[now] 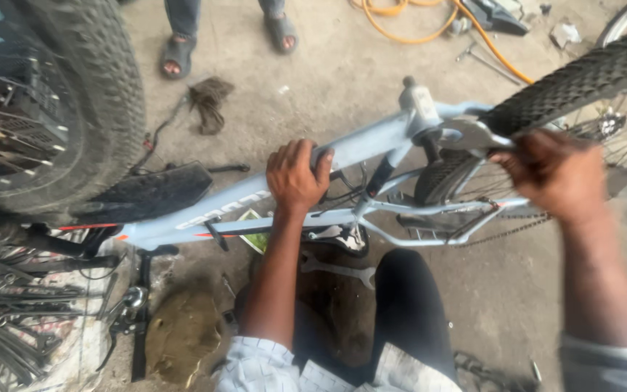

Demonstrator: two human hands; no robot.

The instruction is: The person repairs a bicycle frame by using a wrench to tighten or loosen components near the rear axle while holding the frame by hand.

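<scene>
A light blue bicycle frame (226,210) lies across the view over a concrete floor. My left hand (297,176) grips its top tube from above. My right hand (556,174) is closed on a metal wrench (473,134) set at the seat clamp (421,109) on top of the seat tube. The rear wheel with its knobby black tyre (582,80) runs just behind my right hand. The chain (506,231) hangs below the rear stays.
A large black tyre (88,94) fills the upper left. Loose metal tools (9,319) lie at the lower left; a spanner (339,270) sits on the floor below the frame. Another person's sandalled feet (175,56) stand at the top. An orange hose (415,29) and a rag (208,101) lie nearby.
</scene>
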